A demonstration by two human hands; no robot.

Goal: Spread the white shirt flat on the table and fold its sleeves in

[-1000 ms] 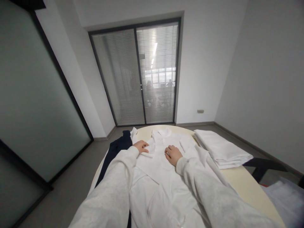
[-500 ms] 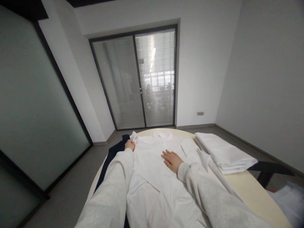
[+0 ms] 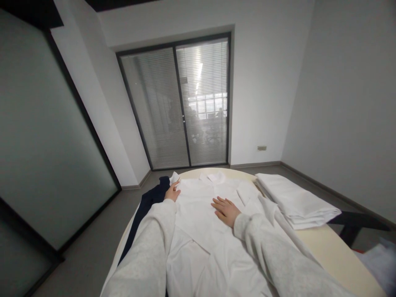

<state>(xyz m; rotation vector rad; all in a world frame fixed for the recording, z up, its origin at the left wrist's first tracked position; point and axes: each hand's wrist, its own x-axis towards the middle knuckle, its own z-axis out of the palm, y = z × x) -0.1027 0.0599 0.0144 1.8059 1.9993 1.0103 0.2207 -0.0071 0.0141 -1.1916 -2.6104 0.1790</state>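
The room around you has pale walls (image 3: 266, 82), with a frosted panel (image 3: 49, 136) on your left and a glass door (image 3: 204, 103) with blinds beyond the table. The grey floor (image 3: 89, 231) runs along both sides. Your table (image 3: 343, 255) is cream, with a curved far edge; its bare top shows best on your right and looks smooth, so cloth may slide on it.

Most of that top lies under the white shirt (image 3: 194, 222), spread flat right in front of you with its neck end away from you. It should be light, soft and limp, hard to damage but quick to crease; some wrinkles show in the part nearest you. I'd take hold of it at the side edges or the shoulders, where a pinch can catch a full thickness.

A folded white cloth (image 3: 297, 200) lies to its right, layers stacked, and a navy garment (image 3: 151, 200) along its left.

Your right hand (image 3: 227, 211) rests flat on the shirt's upper front, palm down, fingers loosely spread. Your left hand (image 3: 172, 193) is at the shirt's left edge, beside the navy garment, thumb and forefinger apart; I can't tell whether its hidden fingers touch cloth.

The collar (image 3: 216, 177) sits near the table's far edge. Smallest is the socket (image 3: 261, 148), low on the wall.
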